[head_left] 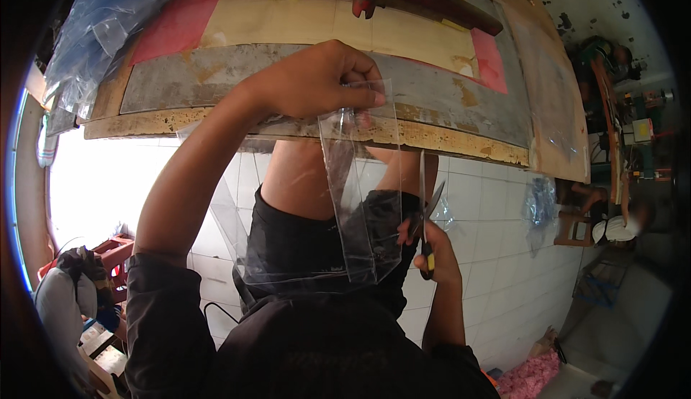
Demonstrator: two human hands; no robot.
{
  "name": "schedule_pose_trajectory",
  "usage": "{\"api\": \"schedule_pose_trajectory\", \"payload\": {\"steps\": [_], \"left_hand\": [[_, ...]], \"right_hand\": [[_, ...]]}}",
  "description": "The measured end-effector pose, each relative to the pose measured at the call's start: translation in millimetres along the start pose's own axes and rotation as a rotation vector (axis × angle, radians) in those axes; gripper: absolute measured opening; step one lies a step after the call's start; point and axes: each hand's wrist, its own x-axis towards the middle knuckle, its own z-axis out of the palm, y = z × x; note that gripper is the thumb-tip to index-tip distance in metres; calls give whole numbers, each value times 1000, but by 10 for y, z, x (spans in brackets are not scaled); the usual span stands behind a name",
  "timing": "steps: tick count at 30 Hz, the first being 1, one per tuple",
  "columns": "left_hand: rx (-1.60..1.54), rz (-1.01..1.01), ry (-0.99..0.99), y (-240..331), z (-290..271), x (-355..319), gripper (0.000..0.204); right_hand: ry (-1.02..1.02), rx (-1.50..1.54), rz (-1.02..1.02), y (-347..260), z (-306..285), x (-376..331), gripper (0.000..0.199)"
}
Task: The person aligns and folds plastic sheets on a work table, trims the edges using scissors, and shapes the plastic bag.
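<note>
In the head view, the person is sitting at a worn wooden work table [216,122], whose edge is running across the upper half of the picture. The left hand [317,82] is reaching up to about 12 o'clock of the lap and pinching the top edge of a clear plastic bag [360,205] between thumb and fingers, closed firmly on it. The bag is hanging straight down from that pinch, in front of the table edge and over the person's dark shorts. More clear film [288,255] is lying across the lap at 7 o'clock of the hanging bag.

The right hand [435,251] is sitting at 4 o'clock of the bag, its fingers wrapped through the handles of a pair of scissors [426,205] and closed on them. The blades are pointing up toward 12 o'clock and are standing slightly apart, just beside the bag's right edge; whether they are touching the film cannot be told.

To do this cut well, the person is probably best served by keeping the left pinch high and tight so the film is hanging flat and taut, without folds. The blades should be meeting the edge squarely and running parallel to it, since slack, slippery film is likely to bunch or slide between blades instead of shearing cleanly.
</note>
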Motion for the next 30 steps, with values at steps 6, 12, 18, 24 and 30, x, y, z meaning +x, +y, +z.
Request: {"api": "schedule_pose_trajectory", "payload": {"steps": [6,12,18,24,30], "left_hand": [[-70,58,-3,-55,5,19,24],[-100,51,0,-59,13,8,24],[-131,72,25,-89,49,-16,28],[-62,120,15,-131,48,-1,30],[-33,134,27,-118,66,-10,30]], "right_hand": [[-58,15,-30,260,-130,-238,78],[-209,-75,-23,296,-131,-117,73],[-76,-142,-123,90,-9,125,64],[4,-167,-113,35,46,258,55],[50,-99,-112,29,98,364,50]]}}
